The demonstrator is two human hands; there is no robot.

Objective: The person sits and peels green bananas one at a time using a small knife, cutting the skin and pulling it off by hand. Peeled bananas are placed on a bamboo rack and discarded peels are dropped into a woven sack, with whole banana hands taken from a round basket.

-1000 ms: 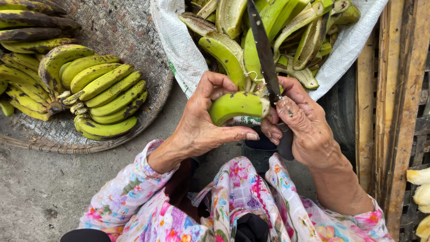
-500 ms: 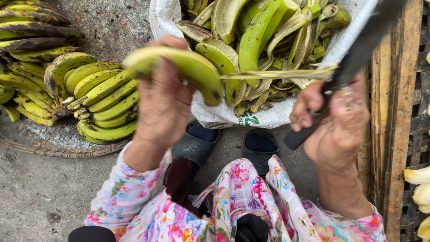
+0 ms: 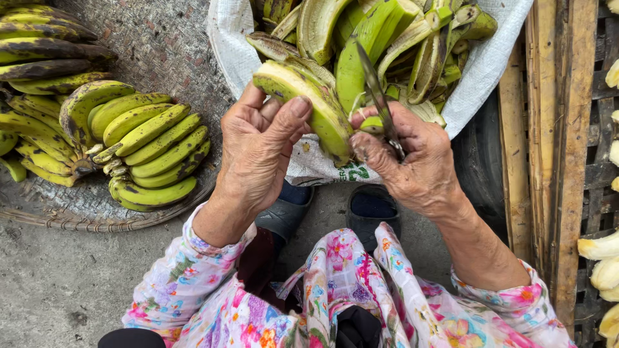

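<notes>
Dull metal knife blade, rough woven basket, weathered wooden slats

- Banana bunches on a woven tray, left.
- Peels in a white sack, far.
- Wooden crate, right.
- Peeled bananas, right edge.

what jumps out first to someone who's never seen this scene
At centre, the left hand grips a green banana while the right hand holds a knife against it. Just above lies a white sack heaped with green peels. To the left, a round woven tray carries bunches of unpeeled bananas; peeled ones show at the right edge.
</notes>
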